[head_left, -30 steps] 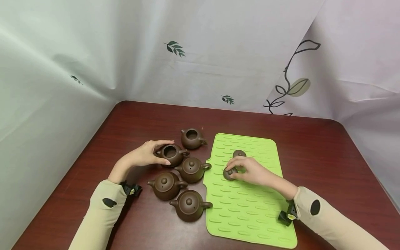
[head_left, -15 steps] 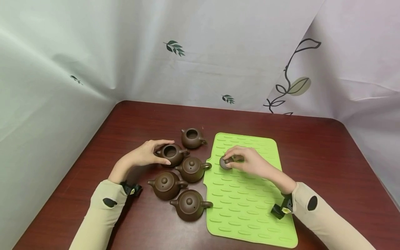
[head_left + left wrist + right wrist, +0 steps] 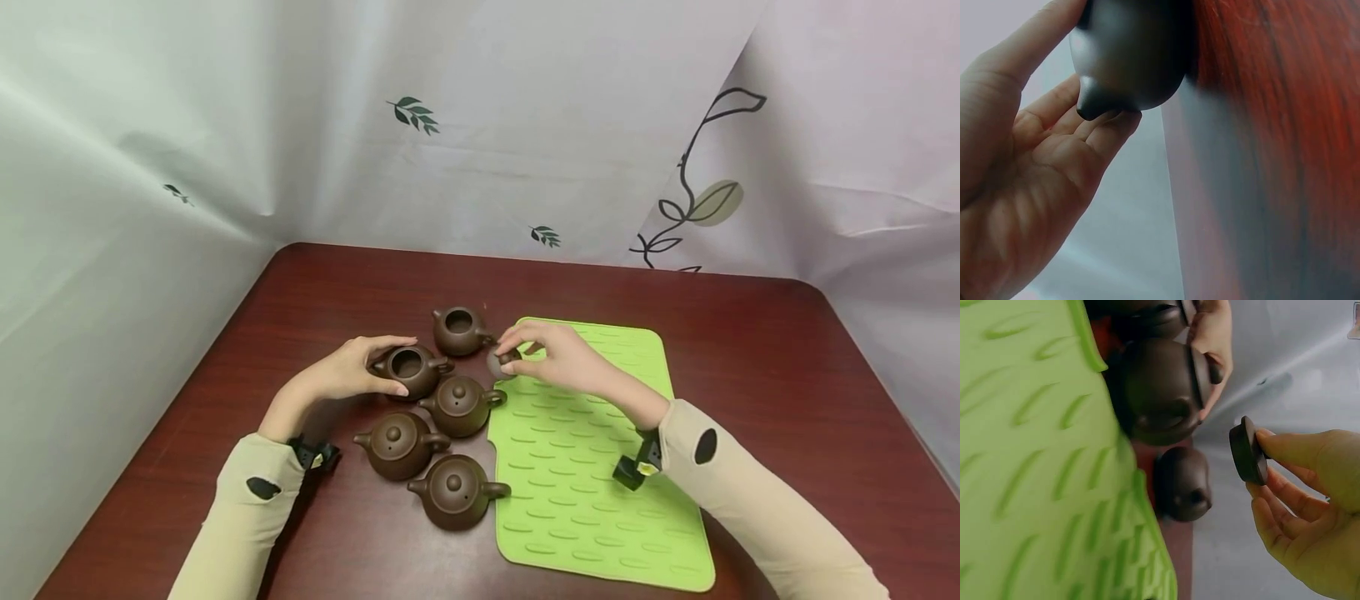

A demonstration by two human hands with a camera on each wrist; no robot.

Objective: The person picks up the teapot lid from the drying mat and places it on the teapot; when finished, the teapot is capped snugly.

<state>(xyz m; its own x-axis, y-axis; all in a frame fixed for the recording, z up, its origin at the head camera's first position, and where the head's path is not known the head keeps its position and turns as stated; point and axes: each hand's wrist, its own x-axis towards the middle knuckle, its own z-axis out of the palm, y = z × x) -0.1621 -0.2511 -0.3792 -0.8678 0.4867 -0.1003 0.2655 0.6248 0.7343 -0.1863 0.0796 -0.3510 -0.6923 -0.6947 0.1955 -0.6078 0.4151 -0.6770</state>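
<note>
My left hand (image 3: pixel 337 371) holds a small brown lidless teapot (image 3: pixel 423 383) around its spout side, thumb on the near side and fingers on the far side. In the left wrist view the dark teapot (image 3: pixel 1135 56) sits between thumb and fingers. Pinched by its knob in my right hand (image 3: pixel 562 358) is a round brown teapot lid (image 3: pixel 495 364). It hangs over the mat's left edge, close to the handle of a second lidless teapot (image 3: pixel 455 337). The right wrist view shows the lid (image 3: pixel 1246 453) tilted on edge, raised beside the pots.
Three lidded teapots stand nearer the front: one by the mat (image 3: pixel 461 412), one at the left (image 3: pixel 393 458) and a front one (image 3: pixel 453 508). The green ridged mat (image 3: pixel 585 500) lies right of them on the dark red table (image 3: pixel 337 550). A pale curtain (image 3: pixel 480 167) hangs behind.
My right hand has lifted the lid off the mat and carried it left and away from me, toward the open teapots. My left hand stays on its teapot.
</note>
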